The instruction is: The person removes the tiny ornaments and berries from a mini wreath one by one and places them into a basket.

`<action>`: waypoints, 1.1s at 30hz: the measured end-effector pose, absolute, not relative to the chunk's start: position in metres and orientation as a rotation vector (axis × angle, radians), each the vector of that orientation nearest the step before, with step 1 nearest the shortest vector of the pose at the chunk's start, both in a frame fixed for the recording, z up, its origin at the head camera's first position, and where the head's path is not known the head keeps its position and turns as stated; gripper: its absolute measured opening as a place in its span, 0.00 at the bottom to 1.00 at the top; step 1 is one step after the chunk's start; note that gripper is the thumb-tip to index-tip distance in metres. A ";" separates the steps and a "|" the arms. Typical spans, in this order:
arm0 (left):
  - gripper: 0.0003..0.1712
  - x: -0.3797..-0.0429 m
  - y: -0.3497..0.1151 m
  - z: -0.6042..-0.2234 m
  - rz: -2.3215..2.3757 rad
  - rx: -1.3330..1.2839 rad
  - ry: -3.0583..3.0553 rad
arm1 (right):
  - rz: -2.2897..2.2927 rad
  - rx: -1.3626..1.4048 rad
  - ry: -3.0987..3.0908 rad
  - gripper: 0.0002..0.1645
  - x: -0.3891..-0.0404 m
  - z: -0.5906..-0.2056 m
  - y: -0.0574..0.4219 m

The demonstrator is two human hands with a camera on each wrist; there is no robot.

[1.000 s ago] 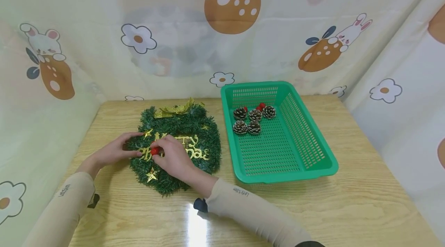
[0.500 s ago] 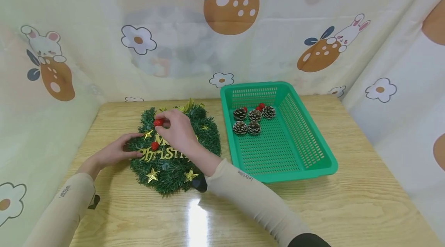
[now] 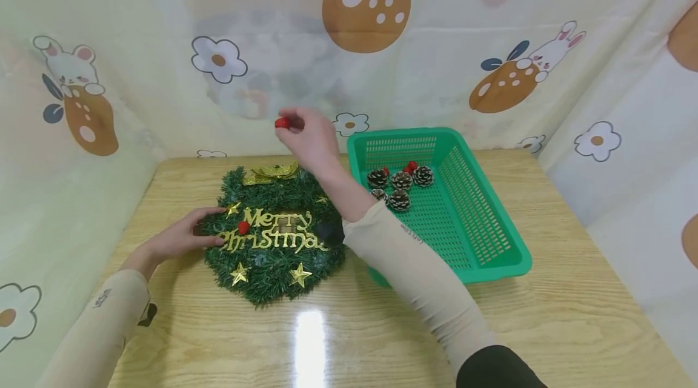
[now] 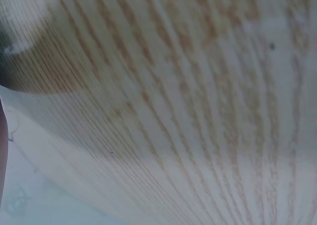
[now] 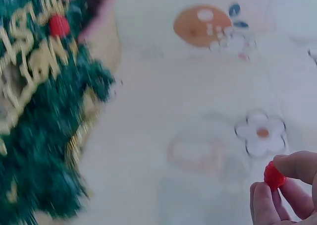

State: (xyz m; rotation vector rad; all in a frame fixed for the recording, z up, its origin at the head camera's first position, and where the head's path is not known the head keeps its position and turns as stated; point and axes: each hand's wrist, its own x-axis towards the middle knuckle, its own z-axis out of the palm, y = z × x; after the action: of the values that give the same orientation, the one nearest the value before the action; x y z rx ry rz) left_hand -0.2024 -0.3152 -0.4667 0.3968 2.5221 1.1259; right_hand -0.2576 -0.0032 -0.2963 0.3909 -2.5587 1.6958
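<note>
A green tinsel wreath [image 3: 283, 196] with gold "Merry Christmas" lettering [image 3: 287, 240] and gold stars [image 3: 300, 275] lies on the table. My left hand [image 3: 185, 234] rests on the wreath's left side, thumb and fingers spread apart. One small red berry [image 3: 243, 227] sits on the lettering's left part. My right hand [image 3: 315, 139] is raised above the wreath's far side and pinches another red berry [image 3: 282, 123] between thumb and fingertips; the right wrist view shows this berry [image 5: 273, 176] clearly. Mostly wood-grained tabletop fills the left wrist view.
Right of the wreath stands a green plastic basket [image 3: 518, 260], holding several pine cones [image 3: 400, 200] and a few red berries [image 3: 411, 167]. My right forearm passes over its near left corner. A patterned curtain [image 3: 283, 60] hangs behind the table [image 3: 229, 339].
My right hand has left the lettering, where one red berry stays, and has risen up and away to the right with another berry. The left hand keeps its place.
</note>
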 end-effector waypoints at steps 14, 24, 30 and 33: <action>0.45 -0.203 -0.314 -0.463 1.116 0.414 2.531 | 1.585 0.219 -2.527 0.23 -0.295 -0.269 0.065; 0.45 -0.203 -0.314 -0.464 1.118 0.408 2.526 | 1.461 0.072 -2.578 0.24 -0.312 -0.276 0.117; 0.45 -0.203 -0.315 -0.466 1.127 0.415 2.527 | 1.440 -0.014 -2.623 0.24 -0.314 -0.286 0.148; 0.45 -0.204 -0.316 -0.468 1.119 0.418 2.534 | 1.459 -0.054 -2.640 0.24 -0.314 -0.295 0.161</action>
State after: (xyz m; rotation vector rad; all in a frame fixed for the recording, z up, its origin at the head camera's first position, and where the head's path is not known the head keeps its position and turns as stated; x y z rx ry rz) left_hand -0.2041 -0.3157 -0.4683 0.4179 2.5338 1.1189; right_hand -0.3144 0.1610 -0.2946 -0.0541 -2.6396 1.4593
